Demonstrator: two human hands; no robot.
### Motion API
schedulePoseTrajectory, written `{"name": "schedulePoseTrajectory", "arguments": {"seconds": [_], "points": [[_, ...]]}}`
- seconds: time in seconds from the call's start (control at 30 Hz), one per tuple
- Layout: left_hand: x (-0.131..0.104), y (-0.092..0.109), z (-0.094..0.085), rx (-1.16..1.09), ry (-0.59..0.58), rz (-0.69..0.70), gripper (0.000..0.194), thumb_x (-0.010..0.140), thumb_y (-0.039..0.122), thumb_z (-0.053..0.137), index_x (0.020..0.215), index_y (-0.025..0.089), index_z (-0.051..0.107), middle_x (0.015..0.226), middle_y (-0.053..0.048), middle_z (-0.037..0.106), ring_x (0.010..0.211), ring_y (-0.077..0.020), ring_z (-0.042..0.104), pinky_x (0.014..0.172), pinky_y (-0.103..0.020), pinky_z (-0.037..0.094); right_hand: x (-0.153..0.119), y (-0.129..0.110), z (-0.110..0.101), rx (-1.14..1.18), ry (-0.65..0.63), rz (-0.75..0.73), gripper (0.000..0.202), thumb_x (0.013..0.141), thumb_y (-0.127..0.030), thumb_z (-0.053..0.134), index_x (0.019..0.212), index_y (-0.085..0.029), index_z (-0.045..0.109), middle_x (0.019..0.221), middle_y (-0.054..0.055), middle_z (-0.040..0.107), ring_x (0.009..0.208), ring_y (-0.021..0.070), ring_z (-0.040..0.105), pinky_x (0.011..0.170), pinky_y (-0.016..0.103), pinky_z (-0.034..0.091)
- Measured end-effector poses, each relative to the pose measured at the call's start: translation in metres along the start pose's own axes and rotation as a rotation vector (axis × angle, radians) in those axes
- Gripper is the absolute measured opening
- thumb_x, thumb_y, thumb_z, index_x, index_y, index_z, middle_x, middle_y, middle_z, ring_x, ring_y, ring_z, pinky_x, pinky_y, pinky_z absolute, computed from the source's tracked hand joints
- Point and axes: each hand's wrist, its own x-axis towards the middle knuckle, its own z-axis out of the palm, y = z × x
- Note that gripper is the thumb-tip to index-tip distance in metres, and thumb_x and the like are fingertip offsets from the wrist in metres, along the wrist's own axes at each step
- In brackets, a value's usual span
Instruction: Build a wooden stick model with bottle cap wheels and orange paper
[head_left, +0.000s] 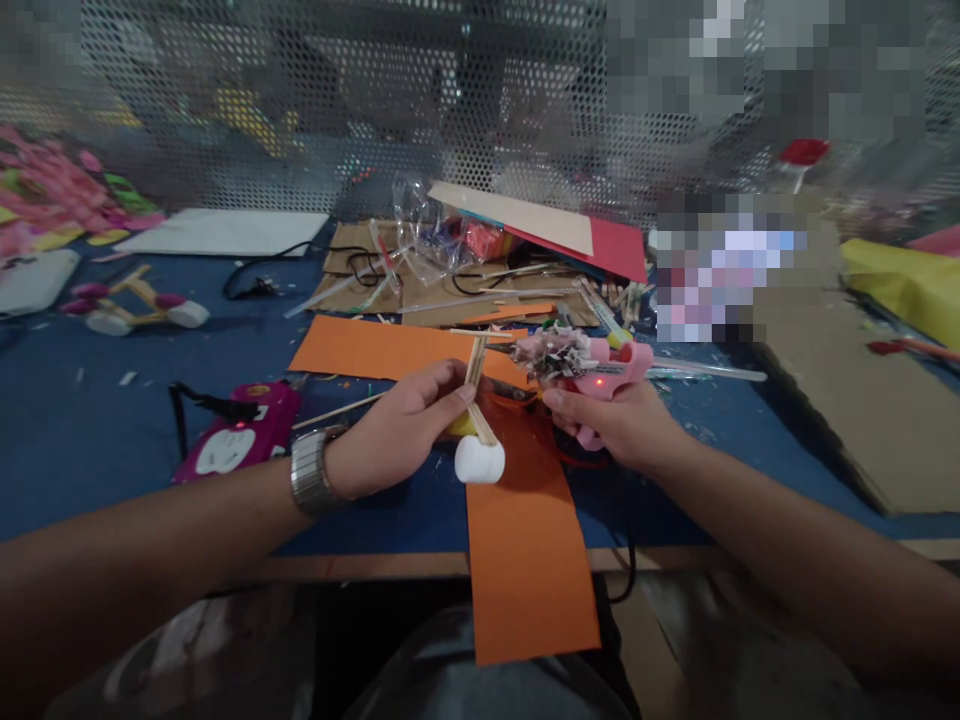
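Stick assembly [475,368], in the head view, sits pinched between the thumb and fingers of the left hand [409,425], its crosspiece above the fingertips and a white cylinder [480,461] hanging just below them; the right hand's [619,420] fingers are clamped around the handle of a pink glue gun [615,372], its nozzle pointing past ragged silvery wrapping to the sticks' top, though whether the tip touches cannot be told; a dark-bladed tool [517,392] lies between the two sets of fingers, partly hidden by them; beneath and beyond the left fingers is an orange card strip [352,348], while another orange strip [532,560] runs from below both hands over the table edge; left of the left fingers lie a purple box [274,412] and, farther off, a stick frame [135,305] with white wheels; beyond the fingertips of both hands, brown cardboard [341,285], clear plastic wrap [420,235] and a red card [626,250] crowd the table; well to the right of the right fingers rests a large cardboard sheet [840,370].
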Motion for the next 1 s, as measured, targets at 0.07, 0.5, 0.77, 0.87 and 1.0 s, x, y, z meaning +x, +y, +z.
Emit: {"name": "schedulePoseTrajectory", "arguments": {"seconds": [0.07, 0.5, 0.77, 0.87, 1.0], "points": [[-0.001, 0.002, 0.000, 0.035, 0.000, 0.012, 0.040, 0.102, 0.059, 0.076, 0.114, 0.020, 0.071, 0.102, -0.005, 0.076, 0.095, -0.0231, 0.074, 0.089, -0.038, 0.062, 0.000, -0.002, 0.000, -0.027, 0.007, 0.022, 0.062, 0.064, -0.076, 0.098, 0.076, -0.023, 0.069, 0.063, -0.001, 0.059, 0.057, 0.0143, 0.050, 0.047, 0.029, 0.041], [-0.003, 0.009, 0.000, 0.255, -0.011, 0.099, 0.043, 0.108, 0.063, 0.066, 0.112, 0.021, 0.074, 0.108, -0.008, 0.077, 0.104, -0.0265, 0.072, 0.096, -0.039, 0.062, -0.002, -0.002, -0.002, -0.075, 0.003, 0.010, 0.063, 0.064, -0.074, 0.099, 0.070, -0.024, 0.060, 0.058, -0.005, 0.052, 0.053, 0.0115, 0.044, 0.045, 0.026, 0.039], [-0.004, 0.009, 0.001, 0.239, 0.010, 0.091, 0.044, 0.107, 0.064, 0.068, 0.110, 0.020, 0.074, 0.104, -0.007, 0.076, 0.095, -0.0236, 0.070, 0.088, -0.035, 0.062, -0.002, -0.002, -0.003, -0.077, 0.037, 0.078, 0.064, 0.058, -0.075, 0.100, 0.073, -0.023, 0.065, 0.062, -0.002, 0.056, 0.057, 0.0128, 0.047, 0.046, 0.026, 0.040], [-0.004, 0.010, 0.001, 0.269, 0.003, 0.106, 0.043, 0.108, 0.063, 0.067, 0.111, 0.020, 0.075, 0.105, -0.007, 0.077, 0.098, -0.0249, 0.071, 0.091, -0.037, 0.062, -0.002, 0.000, -0.003, -0.081, 0.055, 0.080, 0.062, 0.059, -0.074, 0.101, 0.075, -0.024, 0.067, 0.063, -0.002, 0.058, 0.060, 0.0141, 0.049, 0.048, 0.027, 0.045], [-0.004, 0.011, 0.001, 0.264, -0.019, 0.108, 0.041, 0.109, 0.061, 0.066, 0.113, 0.021, 0.075, 0.106, -0.007, 0.077, 0.102, -0.0259, 0.072, 0.094, -0.037, 0.063, -0.002, -0.002, -0.003, -0.090, 0.050, 0.062, 0.061, 0.061, -0.072, 0.100, 0.075, -0.024, 0.065, 0.063, -0.003, 0.057, 0.058, 0.0133, 0.049, 0.046, 0.026, 0.043]]}}
